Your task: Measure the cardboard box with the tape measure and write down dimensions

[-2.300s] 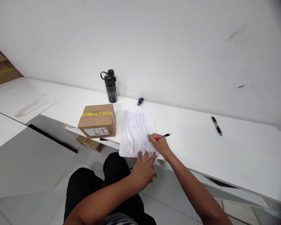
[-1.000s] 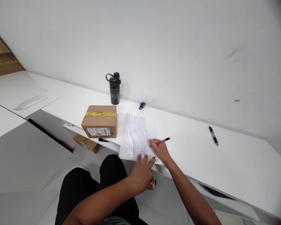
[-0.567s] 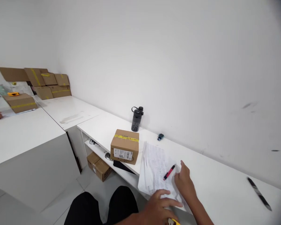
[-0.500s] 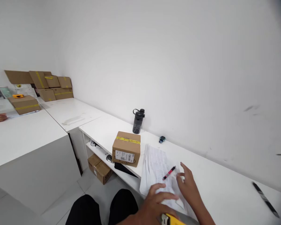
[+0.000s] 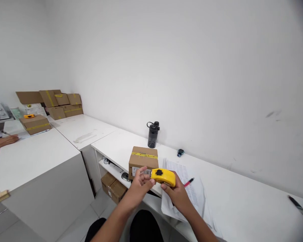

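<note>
Both of my hands hold a yellow utility knife [image 5: 163, 176] in the air in front of me, just above the desk's near edge. My left hand [image 5: 138, 184] pinches its metal tip end. My right hand [image 5: 176, 195] grips the yellow body from below. Behind the knife a small cardboard box [image 5: 143, 159] sealed with yellow tape sits on the white desk [image 5: 237, 198]. A stack of printed papers [image 5: 195, 191] lies to its right with a red pen [image 5: 189, 182] resting on it.
A dark water bottle [image 5: 153, 134] and a small blue object [image 5: 180, 152] stand by the wall. A black pen [image 5: 300, 209] lies far right. More boxes [image 5: 62, 102] are stacked on the left desks, and another person's hand [image 5: 5, 141] rests there. A box [image 5: 114, 188] sits under the desk.
My right hand let go of the red pen, which now lies on the papers. Both hands lifted off the papers and now hold the yellow knife. The view swung up and left.
</note>
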Action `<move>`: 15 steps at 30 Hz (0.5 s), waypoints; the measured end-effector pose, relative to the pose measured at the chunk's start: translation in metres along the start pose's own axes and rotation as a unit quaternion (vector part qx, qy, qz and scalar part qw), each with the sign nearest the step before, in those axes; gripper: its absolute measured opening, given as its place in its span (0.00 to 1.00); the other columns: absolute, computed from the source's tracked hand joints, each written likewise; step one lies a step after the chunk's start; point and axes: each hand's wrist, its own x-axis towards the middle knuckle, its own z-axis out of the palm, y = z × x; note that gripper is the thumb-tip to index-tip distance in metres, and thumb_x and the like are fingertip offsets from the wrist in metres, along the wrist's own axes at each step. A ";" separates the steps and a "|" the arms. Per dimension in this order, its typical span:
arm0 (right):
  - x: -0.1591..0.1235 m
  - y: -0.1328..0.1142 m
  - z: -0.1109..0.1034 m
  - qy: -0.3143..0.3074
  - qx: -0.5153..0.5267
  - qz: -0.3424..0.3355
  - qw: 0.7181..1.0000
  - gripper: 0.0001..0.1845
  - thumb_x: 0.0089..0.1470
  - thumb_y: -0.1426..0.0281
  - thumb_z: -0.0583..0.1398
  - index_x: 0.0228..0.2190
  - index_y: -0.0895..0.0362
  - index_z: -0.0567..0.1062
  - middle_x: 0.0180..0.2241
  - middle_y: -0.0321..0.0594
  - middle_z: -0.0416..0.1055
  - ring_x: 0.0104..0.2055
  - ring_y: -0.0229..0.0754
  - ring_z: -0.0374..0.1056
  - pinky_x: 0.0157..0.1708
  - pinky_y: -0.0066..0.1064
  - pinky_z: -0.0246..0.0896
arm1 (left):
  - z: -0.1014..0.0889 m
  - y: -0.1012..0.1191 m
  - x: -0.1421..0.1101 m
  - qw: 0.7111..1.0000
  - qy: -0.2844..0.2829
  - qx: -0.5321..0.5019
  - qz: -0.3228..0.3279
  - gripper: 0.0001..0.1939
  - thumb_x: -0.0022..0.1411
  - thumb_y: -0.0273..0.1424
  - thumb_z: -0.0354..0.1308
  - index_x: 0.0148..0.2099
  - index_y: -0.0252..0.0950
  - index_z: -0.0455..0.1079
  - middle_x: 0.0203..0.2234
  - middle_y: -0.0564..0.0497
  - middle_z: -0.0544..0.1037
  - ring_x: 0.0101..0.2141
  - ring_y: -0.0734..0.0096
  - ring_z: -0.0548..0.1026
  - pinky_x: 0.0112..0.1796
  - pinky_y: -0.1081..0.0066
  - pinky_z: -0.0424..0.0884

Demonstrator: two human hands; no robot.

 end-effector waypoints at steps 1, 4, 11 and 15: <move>0.003 -0.005 -0.001 -0.020 -0.026 -0.014 0.999 0.26 0.45 0.53 0.66 0.42 0.52 0.69 0.34 0.40 0.73 0.34 0.45 0.69 0.33 0.34 0.67 | -0.006 0.004 -0.001 0.999 -0.020 -0.035 -0.031 0.34 0.52 0.49 0.63 0.55 0.37 0.60 0.37 0.47 0.73 0.36 0.69 0.73 0.39 0.68 0.69; 0.011 -0.019 -0.007 -0.076 -0.080 -0.020 0.994 0.23 0.47 0.56 0.65 0.43 0.52 0.69 0.36 0.39 0.74 0.38 0.45 0.69 0.38 0.35 0.67 | -0.021 0.018 0.000 0.994 -0.045 -0.077 -0.069 0.25 0.51 0.48 0.65 0.42 0.34 0.68 0.28 0.53 0.71 0.26 0.78 0.68 0.31 0.75 0.65; 0.059 -0.008 -0.054 0.022 -0.131 -0.013 0.991 0.31 0.47 0.55 0.63 0.50 0.55 0.67 0.40 0.42 0.73 0.34 0.44 0.69 0.31 0.34 0.68 | -0.069 0.051 0.052 0.998 0.035 -0.009 -0.042 0.21 0.49 0.48 0.65 0.32 0.34 0.67 0.21 0.57 0.65 0.23 0.78 0.62 0.30 0.74 0.63; 0.085 0.011 -0.082 0.065 -0.201 -0.003 0.977 0.33 0.49 0.52 0.61 0.54 0.54 0.67 0.38 0.40 0.73 0.28 0.40 0.66 0.30 0.35 0.67 | -0.098 0.052 0.094 0.976 0.159 0.148 -0.028 0.22 0.49 0.50 0.62 0.31 0.36 0.64 0.29 0.52 0.71 0.29 0.72 0.66 0.32 0.71 0.63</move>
